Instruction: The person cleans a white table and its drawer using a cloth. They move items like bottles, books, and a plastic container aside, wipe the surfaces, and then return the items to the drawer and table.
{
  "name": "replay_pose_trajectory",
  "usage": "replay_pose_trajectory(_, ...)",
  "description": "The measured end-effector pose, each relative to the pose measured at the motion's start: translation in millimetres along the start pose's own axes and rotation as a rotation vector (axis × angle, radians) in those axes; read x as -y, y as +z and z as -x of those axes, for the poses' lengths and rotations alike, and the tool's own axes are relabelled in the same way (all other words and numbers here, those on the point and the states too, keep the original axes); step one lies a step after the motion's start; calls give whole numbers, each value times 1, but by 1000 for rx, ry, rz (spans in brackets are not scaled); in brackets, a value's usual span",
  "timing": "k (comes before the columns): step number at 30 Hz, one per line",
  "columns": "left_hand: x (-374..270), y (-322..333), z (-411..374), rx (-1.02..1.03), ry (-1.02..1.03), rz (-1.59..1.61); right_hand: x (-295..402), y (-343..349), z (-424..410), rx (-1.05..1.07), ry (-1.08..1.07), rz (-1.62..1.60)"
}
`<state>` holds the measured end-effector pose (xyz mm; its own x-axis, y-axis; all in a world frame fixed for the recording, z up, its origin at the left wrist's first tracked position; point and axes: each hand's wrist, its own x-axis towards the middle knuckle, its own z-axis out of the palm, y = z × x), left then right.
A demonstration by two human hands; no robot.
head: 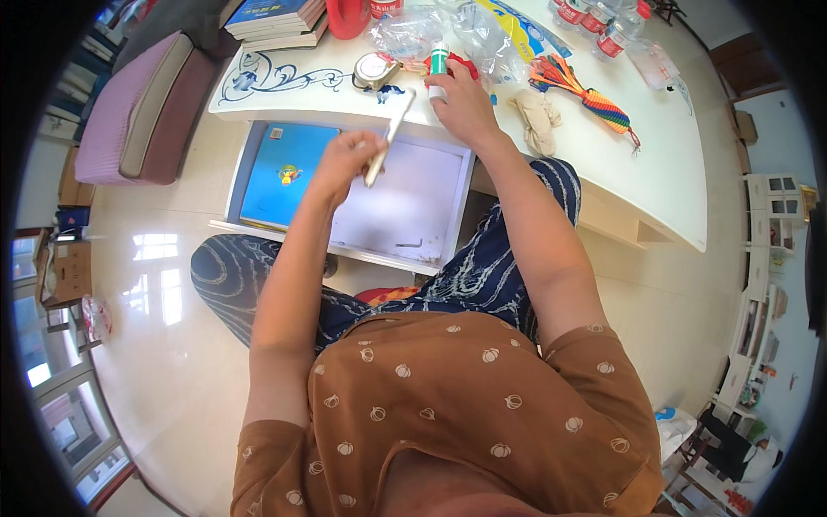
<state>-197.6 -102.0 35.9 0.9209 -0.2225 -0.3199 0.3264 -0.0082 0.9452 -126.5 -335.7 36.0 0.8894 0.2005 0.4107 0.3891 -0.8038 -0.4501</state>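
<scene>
My left hand (354,157) holds a slim white stick-like object (391,137), perhaps a pen, tilted above the open drawer (413,187). On the tabletop, my right hand (462,100) has its fingers around a white and green tube (439,61), which looks like a glue stick. Inside the drawer lie a blue book (287,174) at the left and a small hex key (409,243) near the front. A tape measure (376,70) rests on the table left of the tube. Something red lies behind my right hand.
Stacked books (278,24), a red container (347,18), clear plastic packaging (413,32) and water bottles (610,35) stand or lie farther back. To the right are a beige cloth bundle (537,119) and a multicoloured woven cord item (604,110). The drawer juts out between my knees.
</scene>
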Motion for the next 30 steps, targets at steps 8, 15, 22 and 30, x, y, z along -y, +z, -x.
replay_pose_trajectory(8,-51,39,-107,-384,329,-897,-5,-7,-14,-27,-7,-71)
replay_pose_trajectory(15,-44,55,-145,-439,312,-1269,-14,-7,-16,-94,-163,153)
replay_pose_trajectory(22,-39,33,-98,-600,842,-1229,53,-7,11,-157,-362,-190)
replay_pose_trajectory(30,60,-89,0,-686,671,-1137,54,79,91,854,-402,132)
